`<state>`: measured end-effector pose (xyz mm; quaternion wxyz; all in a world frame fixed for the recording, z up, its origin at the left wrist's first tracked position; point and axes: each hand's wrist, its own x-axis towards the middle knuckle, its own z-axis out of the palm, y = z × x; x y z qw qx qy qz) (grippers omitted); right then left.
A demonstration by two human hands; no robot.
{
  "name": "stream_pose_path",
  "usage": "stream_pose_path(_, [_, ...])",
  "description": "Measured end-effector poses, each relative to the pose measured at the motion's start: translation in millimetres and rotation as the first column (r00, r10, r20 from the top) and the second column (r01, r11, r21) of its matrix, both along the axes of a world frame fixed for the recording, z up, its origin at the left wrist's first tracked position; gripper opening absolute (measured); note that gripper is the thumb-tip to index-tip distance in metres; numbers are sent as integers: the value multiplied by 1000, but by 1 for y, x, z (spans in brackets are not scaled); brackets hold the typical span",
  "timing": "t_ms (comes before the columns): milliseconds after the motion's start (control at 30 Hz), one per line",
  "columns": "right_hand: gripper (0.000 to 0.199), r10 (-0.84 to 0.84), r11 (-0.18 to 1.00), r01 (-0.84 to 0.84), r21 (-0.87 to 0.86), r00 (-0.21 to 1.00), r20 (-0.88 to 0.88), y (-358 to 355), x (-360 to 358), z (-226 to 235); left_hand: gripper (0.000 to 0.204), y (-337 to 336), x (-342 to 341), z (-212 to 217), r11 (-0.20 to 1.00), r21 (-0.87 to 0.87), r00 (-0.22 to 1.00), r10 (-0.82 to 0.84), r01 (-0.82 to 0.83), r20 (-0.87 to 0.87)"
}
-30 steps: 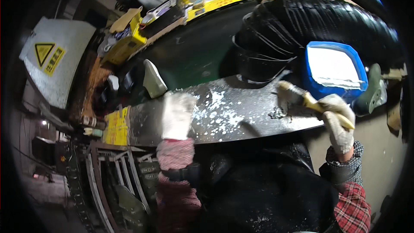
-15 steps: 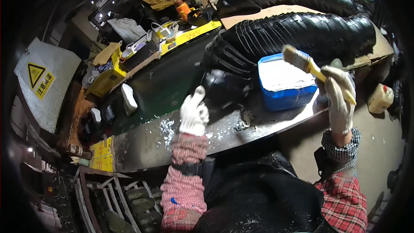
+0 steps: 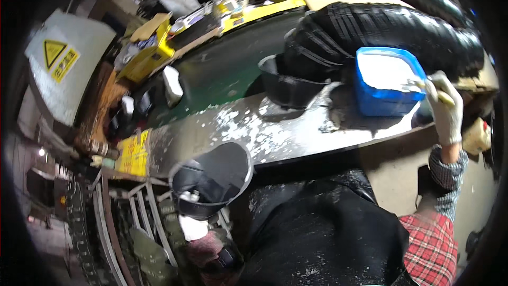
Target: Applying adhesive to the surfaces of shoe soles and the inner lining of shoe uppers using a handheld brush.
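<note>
Black cup-shaped piece (image 3: 219, 167) is held tilted at seven o'clock by the gloved left hand (image 3: 193, 228), its fingers mostly hidden. Brush (image 3: 419, 84) is grasped at three o'clock by the right hand (image 3: 444, 108), fingers curled; brush head is seen over the blue tub (image 3: 390, 105). Second black piece (image 3: 292, 91) is stood on the bench (image 3: 182, 143), one o'clock.

Dim room, fisheye bend, black corners. Glare mid-frame on tabletop (image 3: 296, 145). White fill (image 3: 382, 71) at 2 o'clock near clipped. Lamp (image 3: 41, 151) at 9. Left glove (image 3: 193, 228) at 7 washed out.
</note>
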<state>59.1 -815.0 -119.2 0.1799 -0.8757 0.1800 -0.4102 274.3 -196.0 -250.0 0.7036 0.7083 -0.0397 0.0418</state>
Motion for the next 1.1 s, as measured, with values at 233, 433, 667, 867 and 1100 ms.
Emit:
stream_pose_path(233, [15,289,901,-356,248,918,271,118,65,-3,73,-76,-49,-1,870,-480,862,-325,111,-388])
stream_pose_path(433, [32,865,458,-867,197,485,126,237,181,10,41,-117,-27,-3,804,-595,944,-211,21,-253])
stream_pose_path(667, [25,808,391,-717,577,568,159,213,171,-45,26,-105,-9,-7,743,-667,919,-301,58,-255])
stream_pose_path(867, [21,775,464,-782,415,586,237,263,217,6,14,-130,-4,-5,770,-628,906,-340,115,-251])
stream_pose_path(1100, [29,986,134,-991,9,132,-101,327,170,34,9,-131,19,11,964,120,949,-255,235,184])
